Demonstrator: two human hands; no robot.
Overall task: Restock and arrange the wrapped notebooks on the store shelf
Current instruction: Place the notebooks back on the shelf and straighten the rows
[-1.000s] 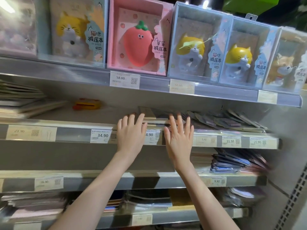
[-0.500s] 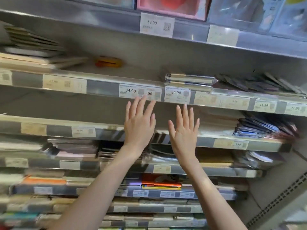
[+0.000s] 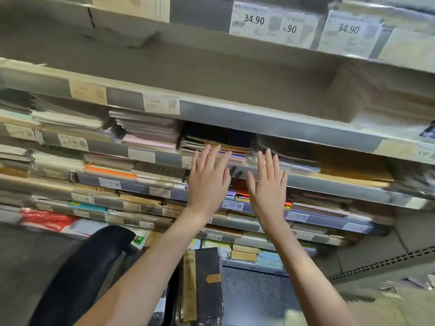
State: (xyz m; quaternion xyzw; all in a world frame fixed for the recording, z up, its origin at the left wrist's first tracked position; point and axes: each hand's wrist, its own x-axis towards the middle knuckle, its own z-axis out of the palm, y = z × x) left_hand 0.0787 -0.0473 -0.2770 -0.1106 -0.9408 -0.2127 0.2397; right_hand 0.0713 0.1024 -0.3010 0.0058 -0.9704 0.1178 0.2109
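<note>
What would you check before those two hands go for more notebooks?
1. Both hands free: ok. The left hand and right hand are flat, fingers straight, holding nothing.
2. Stock within reach: ok. A dark notebook stands upright below the arms.
3. Room on the shelves: ok. The shelf bay above the hands looks bare at its middle.
4. Stack by the fingertips tidy: cannot tell. The notebook stack is blurred.
5. Right price label for that stock: cannot tell. The price label reads faintly.

Left shelf stacks [image 3: 58, 161] motion-blurred; small price tags [image 3: 231, 205] unreadable; forearms cut off below.
</note>
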